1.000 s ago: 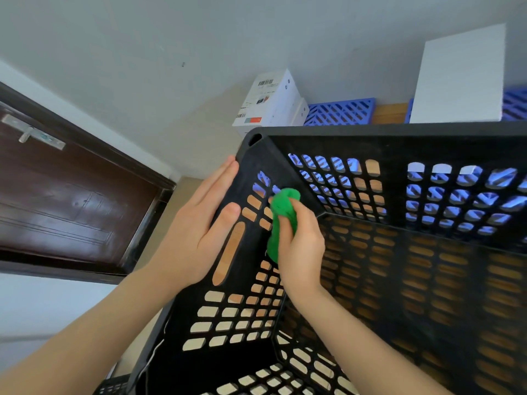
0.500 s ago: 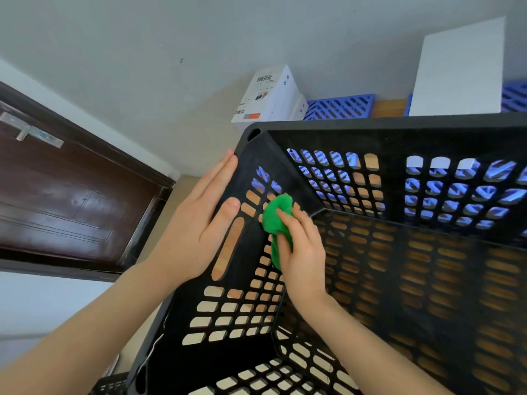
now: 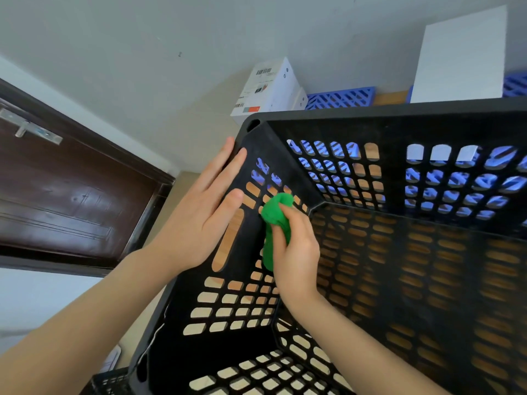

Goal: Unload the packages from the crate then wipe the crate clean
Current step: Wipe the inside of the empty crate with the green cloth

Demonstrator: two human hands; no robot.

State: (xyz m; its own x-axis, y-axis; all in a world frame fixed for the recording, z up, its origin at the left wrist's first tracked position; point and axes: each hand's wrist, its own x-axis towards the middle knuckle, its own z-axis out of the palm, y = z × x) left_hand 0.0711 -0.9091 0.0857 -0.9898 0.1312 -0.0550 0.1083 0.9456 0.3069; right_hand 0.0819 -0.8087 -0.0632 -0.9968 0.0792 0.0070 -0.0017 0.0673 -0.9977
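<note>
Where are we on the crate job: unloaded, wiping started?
Unloading looks done: no packages show inside the black crate. In hand: the right hand presses a green cloth on the left inner wall near the corner; the left hand rests on that wall. The other walls and floor likely remain.

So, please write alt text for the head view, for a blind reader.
A right hand presses a bunched green cloth against an inner side wall of a black slotted crate, while the left hand lies flat on the same wall near its rim. White boxes stand behind it.
</note>
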